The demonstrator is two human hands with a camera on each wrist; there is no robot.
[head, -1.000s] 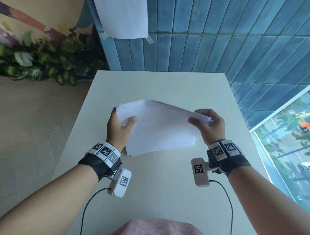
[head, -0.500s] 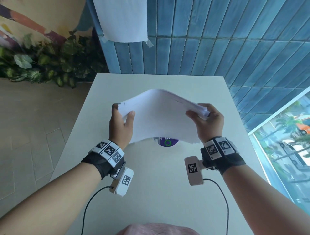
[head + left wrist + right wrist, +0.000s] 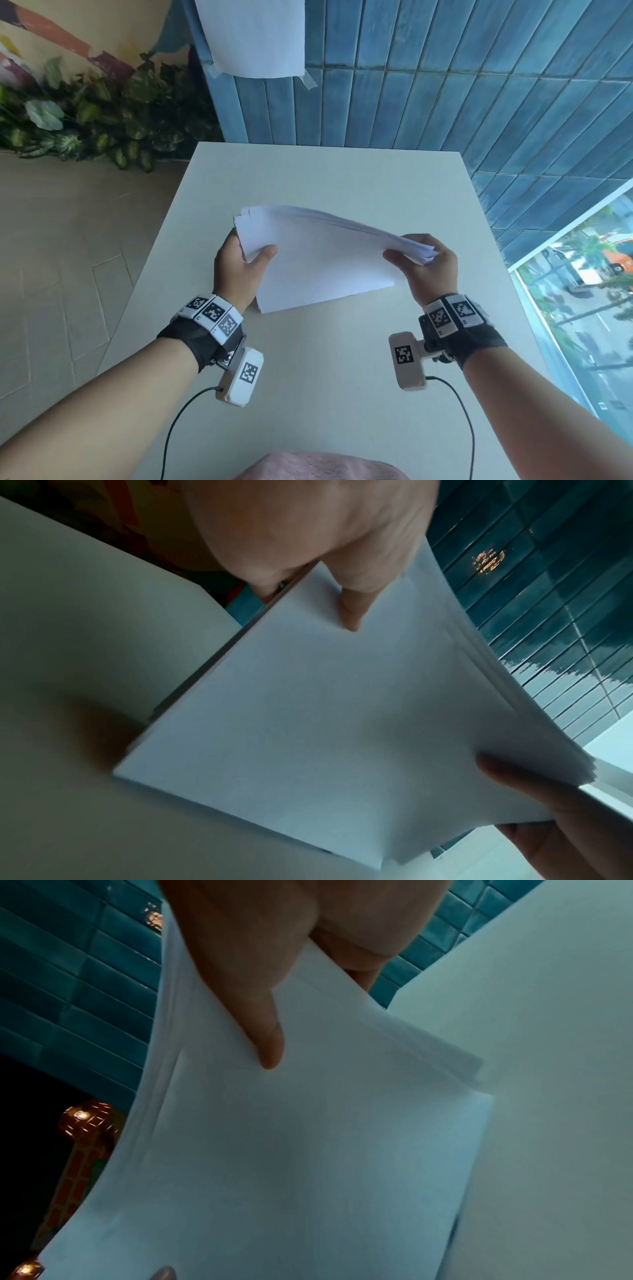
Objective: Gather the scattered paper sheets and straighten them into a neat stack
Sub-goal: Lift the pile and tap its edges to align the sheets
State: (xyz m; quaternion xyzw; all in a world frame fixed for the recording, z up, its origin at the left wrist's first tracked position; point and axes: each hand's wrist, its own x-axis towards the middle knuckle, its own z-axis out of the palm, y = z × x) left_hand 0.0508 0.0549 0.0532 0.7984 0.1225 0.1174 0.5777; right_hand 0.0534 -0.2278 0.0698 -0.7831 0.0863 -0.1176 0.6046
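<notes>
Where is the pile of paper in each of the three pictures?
Head: the paper is mid-picture above the table, held between the left hand and right hand.
Left wrist: the paper fills the middle and runs to the lower right.
Right wrist: the paper fills the middle and runs to the bottom.
Shared landmark: the blue tile wall.

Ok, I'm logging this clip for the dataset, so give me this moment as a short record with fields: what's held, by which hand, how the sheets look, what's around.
held: paper stack
left hand: grips the stack's left end, thumb on top
right hand: grips the right end, thumb on top
stack state: lower edge at the table, sheet edges still fanned and uneven
surroundings: blue tiled wall, a sheet taped to it, plants at left
</notes>
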